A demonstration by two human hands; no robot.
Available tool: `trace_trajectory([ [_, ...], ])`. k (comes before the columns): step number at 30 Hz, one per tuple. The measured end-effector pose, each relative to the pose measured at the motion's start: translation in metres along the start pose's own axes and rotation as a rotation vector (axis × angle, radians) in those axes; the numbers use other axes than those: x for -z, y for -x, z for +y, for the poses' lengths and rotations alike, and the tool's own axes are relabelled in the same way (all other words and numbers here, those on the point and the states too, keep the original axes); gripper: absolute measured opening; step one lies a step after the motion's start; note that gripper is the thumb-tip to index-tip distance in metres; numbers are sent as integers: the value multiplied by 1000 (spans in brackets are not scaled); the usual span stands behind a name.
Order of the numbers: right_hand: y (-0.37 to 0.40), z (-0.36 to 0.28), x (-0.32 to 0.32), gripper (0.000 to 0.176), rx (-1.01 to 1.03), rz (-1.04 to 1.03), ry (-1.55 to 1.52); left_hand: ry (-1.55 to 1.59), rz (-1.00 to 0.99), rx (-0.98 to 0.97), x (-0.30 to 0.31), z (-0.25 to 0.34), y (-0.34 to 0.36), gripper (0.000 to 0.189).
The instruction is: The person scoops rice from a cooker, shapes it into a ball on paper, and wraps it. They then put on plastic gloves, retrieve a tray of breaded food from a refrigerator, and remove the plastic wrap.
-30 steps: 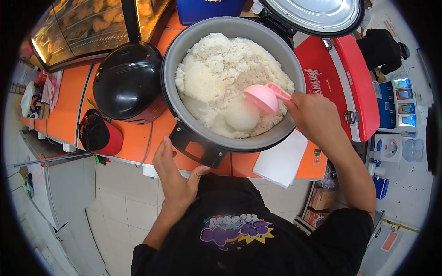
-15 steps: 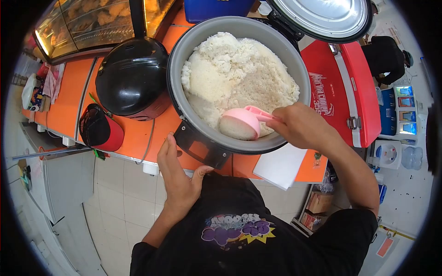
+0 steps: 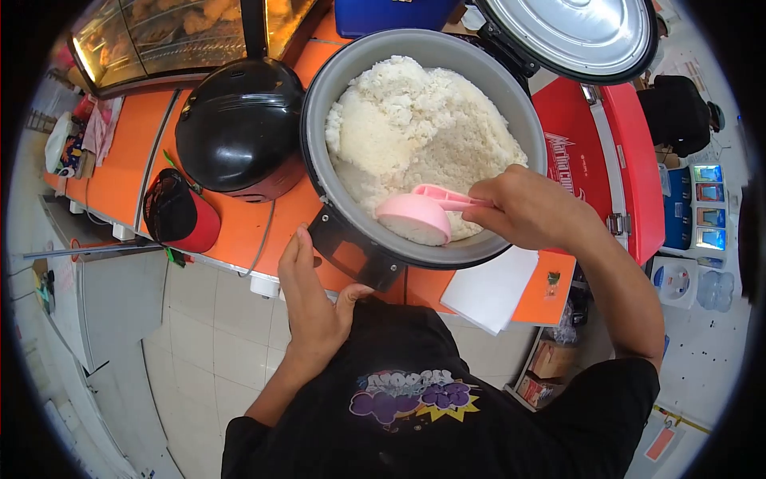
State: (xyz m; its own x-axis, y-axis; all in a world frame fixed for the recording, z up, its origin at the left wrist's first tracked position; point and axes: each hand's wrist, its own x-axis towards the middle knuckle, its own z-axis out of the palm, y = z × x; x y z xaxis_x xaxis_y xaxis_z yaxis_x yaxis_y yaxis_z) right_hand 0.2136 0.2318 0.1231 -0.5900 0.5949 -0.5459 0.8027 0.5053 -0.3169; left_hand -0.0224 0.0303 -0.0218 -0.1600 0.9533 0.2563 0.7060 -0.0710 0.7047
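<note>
A big pot-style rice cooker (image 3: pixel 533 152) stands with its lid (image 3: pixel 581 32) raised, heaped with white rice (image 3: pixel 431 112). My right hand (image 3: pixel 531 209) is closed round the handle of a pink rice scoop (image 3: pixel 415 215). The scoop's bowl lies tilted against the rice near the front wall, its inside facing down and partly hidden. Below the cooker's front left rim is a dark side handle (image 3: pixel 351 249). My left hand (image 3: pixel 315 307) rests against that handle, fingers stretched out and thumb apart.
To the left, a smaller black-lidded cooker (image 3: pixel 239 124) and a red cup-shaped container with black netting (image 3: pixel 182 211) share the orange counter (image 3: pixel 120 176). Behind them glows a food warmer (image 3: pixel 175 40). White paper (image 3: pixel 491 291) and a red cooler box (image 3: pixel 634 160) are rightward. A person (image 3: pixel 678 116) is farther right.
The view has shifted slightly, so the cooker appears a little farther right. The scoop has tipped, with its bowl slightly left relative to the pot. My left hand stays at the side handle.
</note>
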Motion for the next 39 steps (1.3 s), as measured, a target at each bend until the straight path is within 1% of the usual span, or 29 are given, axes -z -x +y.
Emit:
trace_trajectory([
  [3, 0, -1, 8, 32, 14, -38, 24, -1, 13, -21, -2, 1, 0, 104],
  [5, 0, -2, 13, 32, -14, -104, 42, 5, 1, -11, 0, 1, -1, 104],
  [6, -2, 1, 15, 32, -13, -103, 40, 3, -1, -11, 0, 1, -3, 104],
  [9, -5, 20, 14, 32, 42, -73, -23, -1, -8, -21, -1, -1, -2, 104],
  [11, -7, 45, 12, 34, 95, 0, -145, 4, 10, 31, -5, -5, 3, 107],
  [12, -3, 52, 12, 34, 96, 2, -151, 0, 6, 29, -6, -6, 5, 107],
  [14, 12, 67, 14, 37, -86, 59, -346, -3, 34, 89, -8, -6, 7, 110],
  [15, 20, 79, 2, 38, -65, 142, -462, -40, 85, 36, -11, -7, 7, 107],
  [16, 30, 87, -5, 38, -64, 159, -464, -42, 89, 19, -12, -4, 9, 107],
  [18, 58, 99, -22, 37, -218, 249, -897, 85, 124, 228, -20, 7, 18, 98],
  [19, 74, 103, -32, 37, -229, 316, -975, 127, 210, 280, -30, 7, 25, 76],
  [20, 90, 109, -42, 37, -230, 327, -980, 127, 207, 269, -40, 6, 34, 76],
  [22, 125, 126, -65, 38, -128, 434, -1198, 199, 342, 464, -65, 5, 53, 42],
  [24, 160, 140, -88, 38, -125, 493, -1293, 150, 205, 470, -92, 12, 77, 22],
  [25, 179, 147, -99, 39, -134, 518, -1337, 120, 128, 441, -112, 23, 90, 18],
  [26, 197, 158, -113, 39, -147, 542, -1380, 176, 9, 391, -138, 20, 108, 16],
  [27, 211, 173, -132, 39, -176, 541, -1411, 124, -122, 189, -165, 20, 121, 16],
  [28, 221, 190, -155, 39, -185, 563, -1440, 133, -279, 116, -182, 51, 121, 17],
  [29, 231, 204, -179, 40, -192, 583, -1461, 59, -397, -89, -213, 45, 133, 28],
  [30, 238, 216, -203, 40, -211, 576, -1478, 4, -478, -215, -235, 58, 136, 37],
  [31, 241, 226, -229, 40, -327, 568, -1522, -51, -553, -348, -255, 71, 139, 47],
  [32, 242, 235, -257, 40, -441, 558, -1561, -52, -570, -346, -270, 78, 142, 47],
  [34, 234, 242, -320, 41, -561, 595, -1507, -229, -720, -532, -294, 81, 146, 64],
  [36, 224, 245, -366, 38, -710, 568, -1541, -269, -751, -537, -308, 72, 155, 66],
  [37, 215, 248, -394, 38, -709, 576, -1548, -286, -747, -537, -311, 69, 159, 67],
  [38, 205, 251, -423, 37, -702, 654, -1352, -301, -744, -535, -312, 68, 163, 67],
  [39, 200, 252, -436, 36, -689, 728, -1152, -305, -743, -544, -312, 68, 165, 67],
])
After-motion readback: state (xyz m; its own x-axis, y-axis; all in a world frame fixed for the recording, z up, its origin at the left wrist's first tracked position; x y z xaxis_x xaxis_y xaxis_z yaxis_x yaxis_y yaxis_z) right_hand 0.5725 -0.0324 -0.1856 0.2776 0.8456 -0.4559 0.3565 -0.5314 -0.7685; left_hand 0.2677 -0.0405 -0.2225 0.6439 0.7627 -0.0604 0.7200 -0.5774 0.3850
